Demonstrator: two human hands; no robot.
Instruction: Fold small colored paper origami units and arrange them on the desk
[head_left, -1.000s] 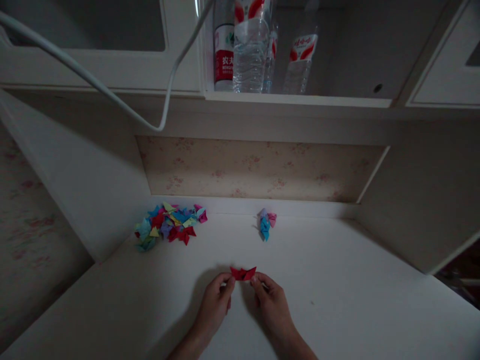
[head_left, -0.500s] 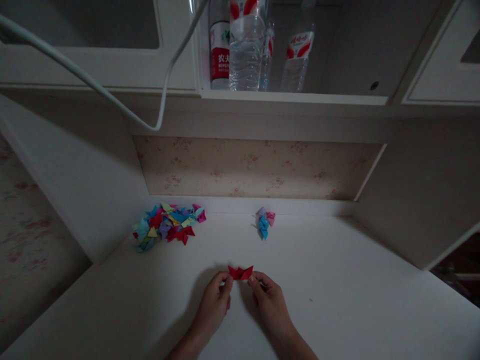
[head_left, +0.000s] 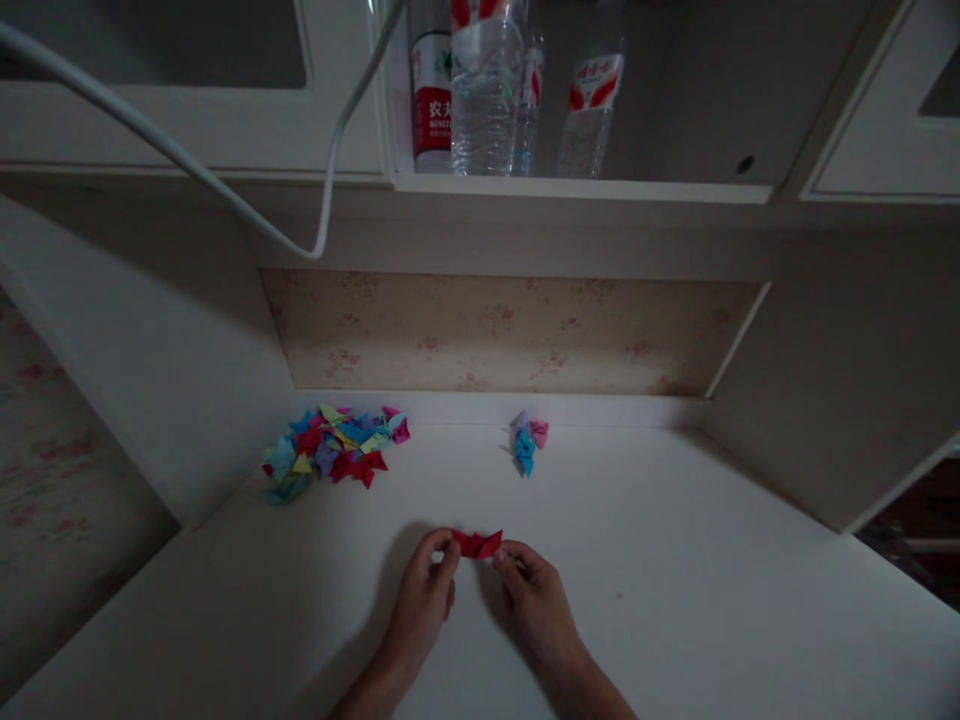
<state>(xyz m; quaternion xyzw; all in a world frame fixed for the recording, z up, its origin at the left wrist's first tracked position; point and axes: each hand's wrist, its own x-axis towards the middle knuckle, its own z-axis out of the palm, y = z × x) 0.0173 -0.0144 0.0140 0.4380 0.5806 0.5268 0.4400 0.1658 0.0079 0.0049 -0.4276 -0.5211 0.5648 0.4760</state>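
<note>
A small red folded-paper piece (head_left: 478,545) is stretched between my two hands, just above the white tabletop. My left hand (head_left: 426,590) pinches its left end between thumb and fingers. At the right end, my right hand (head_left: 534,592) grips it the same way. Farther back on the left lies a heap of folded paper pieces (head_left: 330,448) in red, blue, yellow, green, purple and pink. A smaller cluster of folded paper pieces (head_left: 525,445), blue, pink and lilac, sits near the back edge, beyond my hands.
The white table (head_left: 675,620) meets side panels at left and right. Above it, a cabinet shelf holds several plastic bottles (head_left: 484,110). A pale cable (head_left: 225,190) hangs across the upper left. Floral wallpaper (head_left: 495,330) covers the back wall.
My left hand has shifted slightly left and its thumb has moved up over the red paper's left end. Both hands still hold the piece; the whole view has shifted a little.
</note>
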